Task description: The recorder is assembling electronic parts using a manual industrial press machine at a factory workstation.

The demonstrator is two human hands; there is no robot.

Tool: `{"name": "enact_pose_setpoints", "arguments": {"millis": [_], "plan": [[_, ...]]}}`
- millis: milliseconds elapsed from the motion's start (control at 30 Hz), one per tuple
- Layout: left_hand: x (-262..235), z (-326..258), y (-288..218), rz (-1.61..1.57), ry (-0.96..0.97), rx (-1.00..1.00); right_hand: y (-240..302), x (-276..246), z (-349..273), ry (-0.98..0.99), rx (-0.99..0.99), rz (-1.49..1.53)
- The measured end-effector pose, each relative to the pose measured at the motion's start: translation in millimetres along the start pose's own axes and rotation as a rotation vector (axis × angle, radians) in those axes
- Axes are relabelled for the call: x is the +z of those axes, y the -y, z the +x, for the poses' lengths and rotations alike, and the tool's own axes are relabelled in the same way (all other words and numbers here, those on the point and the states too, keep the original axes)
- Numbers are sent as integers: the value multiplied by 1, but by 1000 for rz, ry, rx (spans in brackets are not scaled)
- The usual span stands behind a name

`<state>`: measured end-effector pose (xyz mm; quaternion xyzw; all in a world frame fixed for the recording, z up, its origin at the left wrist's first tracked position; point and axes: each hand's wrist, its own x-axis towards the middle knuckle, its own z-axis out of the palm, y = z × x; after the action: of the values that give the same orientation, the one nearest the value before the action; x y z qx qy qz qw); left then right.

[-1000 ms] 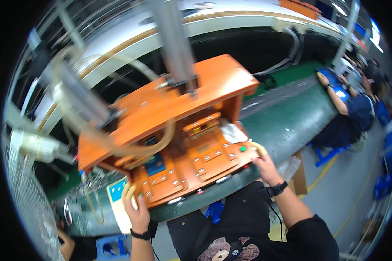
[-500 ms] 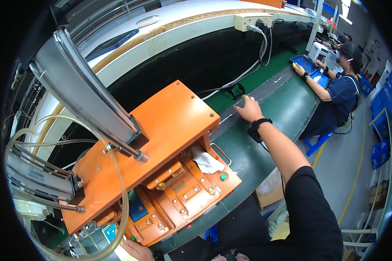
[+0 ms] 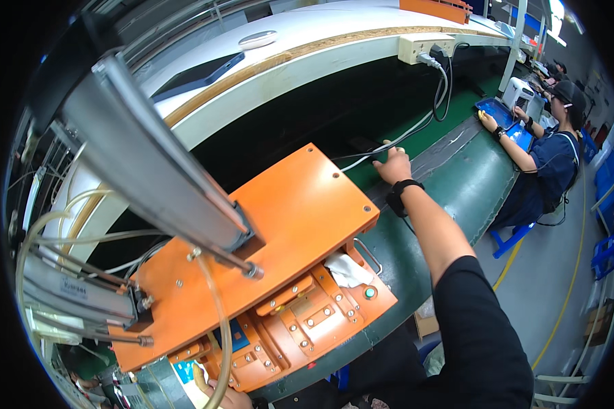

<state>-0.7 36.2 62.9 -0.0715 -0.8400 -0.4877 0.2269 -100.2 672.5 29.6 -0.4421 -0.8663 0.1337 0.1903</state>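
Note:
My left hand (image 3: 226,398) is at the lower edge beside an orange press fixture (image 3: 307,327). Its fingers, one in a yellowish finger cot, are closed on a flat blue-and-white piece (image 3: 185,371); a clear hose (image 3: 223,341) partly crosses this hand. Inside the fixture, under the orange top plate (image 3: 280,225), a dark blue flat part (image 3: 239,335) shows. My right hand (image 3: 393,167), with a black wrist strap, reaches out past the fixture over the green bench. Thumb and fingers are apart. Just beyond the fingertips is a dark, blurred object (image 3: 365,144); contact is unclear.
Metal air cylinders (image 3: 150,150) rise from the top plate. A crumpled white cloth (image 3: 348,270) and a green button (image 3: 370,292) are at the fixture's right end. Behind runs a white shelf with a power strip (image 3: 424,50) and cables. A co-worker (image 3: 549,153) sits far right by blue trays.
The view has shifted, so the fixture appears farther right and lower. My right hand has come closer to the dark object and cables. My left hand stays near the fixture's left end.

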Motion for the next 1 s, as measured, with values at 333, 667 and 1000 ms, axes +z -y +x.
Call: {"name": "enact_pose_setpoints", "arguments": {"millis": [333, 667, 1000], "plan": [[-21, 0, -5, 124, 58, 211, -75, -133, -184, 681, 510, 1647], [-34, -55, -82, -220, 659, 645, -29, -170, -408, 1543, 65, 1903], [-48, -47, -83, -143, 701, 705, 70, -120, -471, 2046, 82, 1747]]}}
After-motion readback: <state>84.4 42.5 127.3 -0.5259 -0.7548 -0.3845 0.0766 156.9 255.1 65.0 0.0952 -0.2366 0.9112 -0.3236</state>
